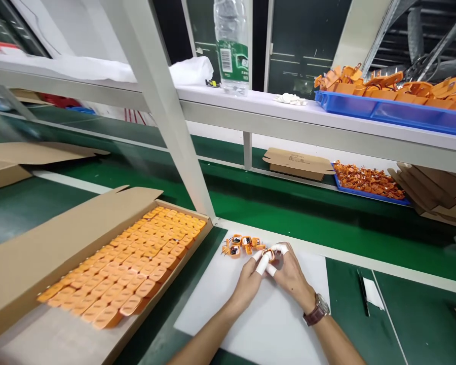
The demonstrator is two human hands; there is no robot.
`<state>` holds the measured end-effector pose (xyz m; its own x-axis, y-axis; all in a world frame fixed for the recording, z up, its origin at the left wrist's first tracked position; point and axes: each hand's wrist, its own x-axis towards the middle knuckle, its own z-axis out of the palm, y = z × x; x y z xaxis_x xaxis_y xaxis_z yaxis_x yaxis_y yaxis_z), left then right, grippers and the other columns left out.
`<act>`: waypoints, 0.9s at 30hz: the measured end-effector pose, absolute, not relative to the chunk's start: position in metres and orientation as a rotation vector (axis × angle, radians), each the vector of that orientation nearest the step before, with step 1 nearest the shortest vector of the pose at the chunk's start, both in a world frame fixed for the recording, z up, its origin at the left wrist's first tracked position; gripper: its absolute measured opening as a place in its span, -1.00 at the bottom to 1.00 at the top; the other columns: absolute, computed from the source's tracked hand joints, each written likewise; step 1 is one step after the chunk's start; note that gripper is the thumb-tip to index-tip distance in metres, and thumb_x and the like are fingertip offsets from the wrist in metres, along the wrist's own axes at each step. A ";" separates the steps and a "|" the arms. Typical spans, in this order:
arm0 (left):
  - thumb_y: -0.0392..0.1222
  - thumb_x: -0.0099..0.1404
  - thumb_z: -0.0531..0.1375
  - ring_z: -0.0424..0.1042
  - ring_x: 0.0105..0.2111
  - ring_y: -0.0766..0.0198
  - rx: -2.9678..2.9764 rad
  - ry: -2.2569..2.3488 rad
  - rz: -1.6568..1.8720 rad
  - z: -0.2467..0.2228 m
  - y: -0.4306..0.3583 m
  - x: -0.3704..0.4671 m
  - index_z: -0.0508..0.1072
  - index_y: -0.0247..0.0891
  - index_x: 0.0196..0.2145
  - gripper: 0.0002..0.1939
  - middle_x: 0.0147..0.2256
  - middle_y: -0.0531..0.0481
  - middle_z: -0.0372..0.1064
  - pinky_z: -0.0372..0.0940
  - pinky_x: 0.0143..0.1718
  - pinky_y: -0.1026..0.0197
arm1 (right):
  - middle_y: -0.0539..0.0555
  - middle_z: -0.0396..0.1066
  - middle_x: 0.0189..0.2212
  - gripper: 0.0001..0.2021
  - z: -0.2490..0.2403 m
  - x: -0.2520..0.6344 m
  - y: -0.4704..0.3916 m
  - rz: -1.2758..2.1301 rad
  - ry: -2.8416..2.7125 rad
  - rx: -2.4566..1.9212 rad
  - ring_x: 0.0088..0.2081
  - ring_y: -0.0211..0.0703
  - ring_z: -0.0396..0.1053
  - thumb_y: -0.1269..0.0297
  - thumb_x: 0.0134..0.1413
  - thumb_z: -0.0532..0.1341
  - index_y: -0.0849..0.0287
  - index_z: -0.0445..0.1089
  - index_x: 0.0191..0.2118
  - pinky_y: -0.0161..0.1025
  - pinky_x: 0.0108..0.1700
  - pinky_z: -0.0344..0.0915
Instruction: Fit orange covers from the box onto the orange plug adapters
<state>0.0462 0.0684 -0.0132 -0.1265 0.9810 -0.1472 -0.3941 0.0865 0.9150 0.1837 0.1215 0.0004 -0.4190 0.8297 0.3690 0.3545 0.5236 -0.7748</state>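
Over a white sheet (289, 324), my left hand (249, 279) and my right hand (289, 271) meet at a small orange part (269, 255). White covers wrap several fingertips, and the fingers of both hands close around the part, hiding much of it. A watch sits on my right wrist. Just to the left of the held part lie several small orange housings (234, 250) with dark pieces and wires inside, close together at the sheet's top edge.
An open cardboard box (175, 274) at left holds rows of orange parts. A slanted metal post (167, 101) rises behind it. The shelf (258, 109) carries a bottle (231, 56) and a blue tray (383, 111). A black tool (364, 293) lies at right.
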 end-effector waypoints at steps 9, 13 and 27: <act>-0.28 0.30 0.15 0.42 0.12 -0.05 1.650 1.379 1.370 0.002 0.046 0.023 0.51 -0.24 0.02 -0.66 0.08 -0.23 0.45 0.33 0.18 -0.09 | 0.07 0.50 -0.27 -0.74 0.028 0.195 0.103 1.433 -1.663 -0.841 -0.25 -0.13 0.48 0.07 0.10 0.38 0.13 0.53 -0.18 -0.15 -0.13 0.45; -0.35 0.26 0.14 0.39 0.16 -0.05 1.836 1.386 1.290 0.005 0.036 0.016 0.51 -0.23 0.04 -0.60 0.12 -0.23 0.42 0.31 0.22 -0.09 | 0.05 0.50 -0.24 -0.75 0.031 0.209 0.088 1.521 -1.596 -0.784 -0.20 -0.11 0.50 0.12 0.00 0.46 0.10 0.56 -0.21 -0.14 -0.07 0.46; 0.07 0.20 0.36 0.54 -0.01 -0.04 0.935 1.066 1.101 -0.006 0.029 0.029 0.54 -0.27 -0.03 -0.53 -0.03 -0.18 0.57 0.47 0.02 -0.07 | 0.15 0.43 0.04 -0.55 0.001 0.226 0.055 0.822 -2.064 -0.680 0.07 -0.05 0.43 0.45 0.28 0.23 -0.05 0.30 0.23 -0.06 0.08 0.43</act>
<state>0.0288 0.0288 -0.0061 0.1095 0.9759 -0.1887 -0.2201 0.2089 0.9529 0.2262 0.0552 0.0009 -0.5393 0.6957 0.4745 0.1793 0.6454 -0.7425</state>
